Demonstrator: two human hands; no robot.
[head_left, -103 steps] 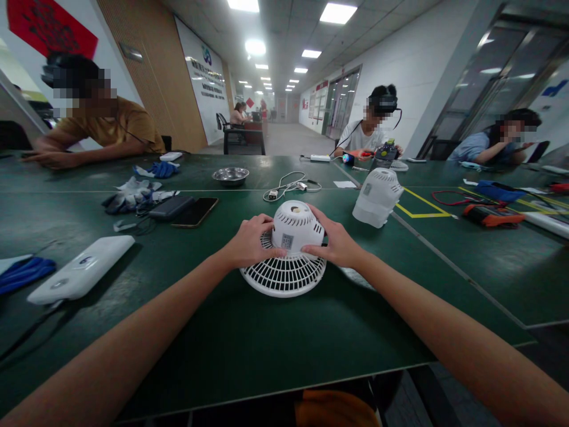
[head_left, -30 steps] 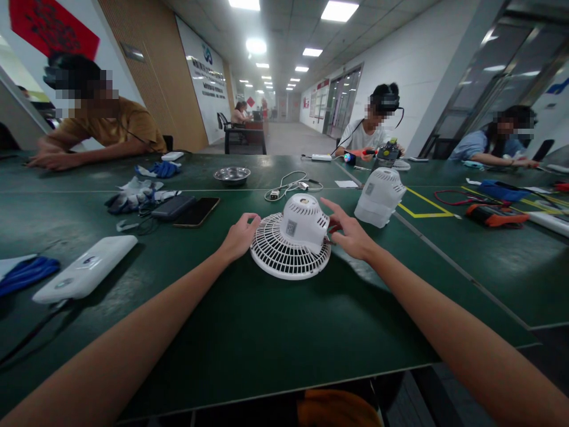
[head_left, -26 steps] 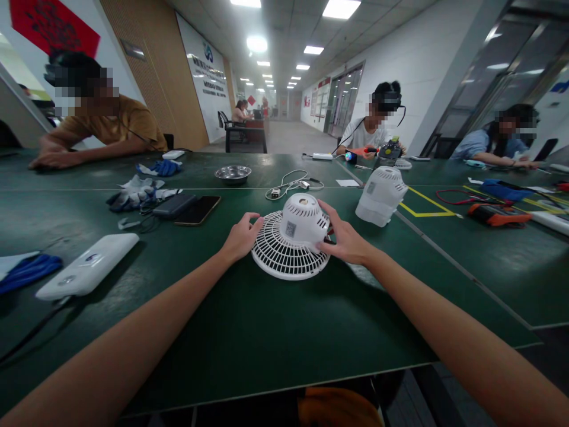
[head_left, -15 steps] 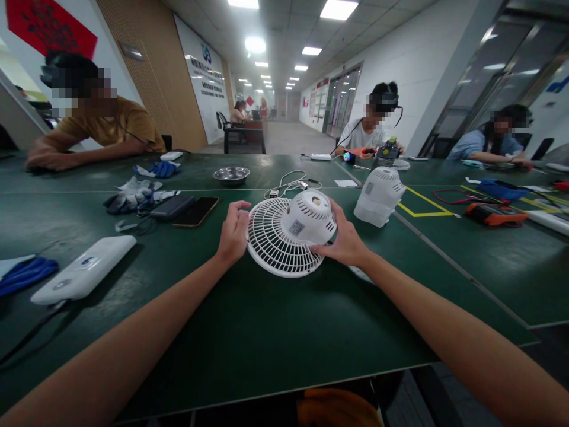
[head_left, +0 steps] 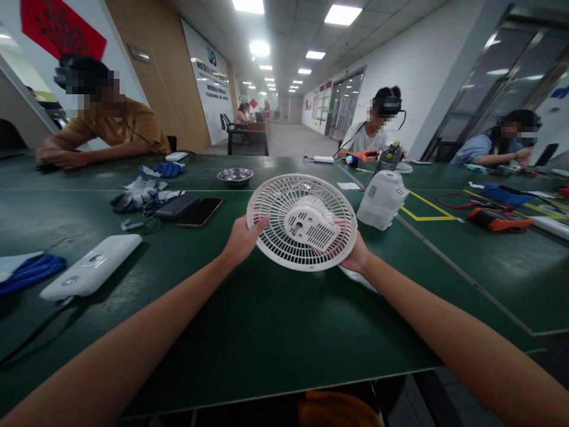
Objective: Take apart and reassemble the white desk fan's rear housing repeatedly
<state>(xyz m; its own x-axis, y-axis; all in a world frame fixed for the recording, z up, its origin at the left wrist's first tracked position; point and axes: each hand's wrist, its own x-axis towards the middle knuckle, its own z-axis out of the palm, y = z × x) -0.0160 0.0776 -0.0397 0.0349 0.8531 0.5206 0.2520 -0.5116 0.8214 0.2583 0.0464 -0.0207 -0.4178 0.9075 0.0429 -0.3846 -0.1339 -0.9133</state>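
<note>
A round white fan grille (head_left: 284, 254) is held up over the green table, tilted so its inner side faces me. At its centre sits a slotted plate with a small dark hole; the housing behind it shows only faintly through the bars. My left hand (head_left: 242, 238) is closed on the left rim, thumb on the near face. My right hand (head_left: 357, 256) grips the lower right, its fingers mostly hidden behind the grille. Beyond it on the right stands a white plastic housing (head_left: 383, 198) with vent slots.
On the left lie a white power bank (head_left: 93, 267), a black phone (head_left: 201, 212), a dark box (head_left: 178, 207) and gloves (head_left: 137, 196). A metal bowl (head_left: 235, 176) and white cable stand further back. An orange multimeter (head_left: 498, 219) lies right. Several people sit around the table.
The grille has been lifted and turned over, so its inner face now shows instead of the housing. My left hand, earlier apart from the rim, now grips it.
</note>
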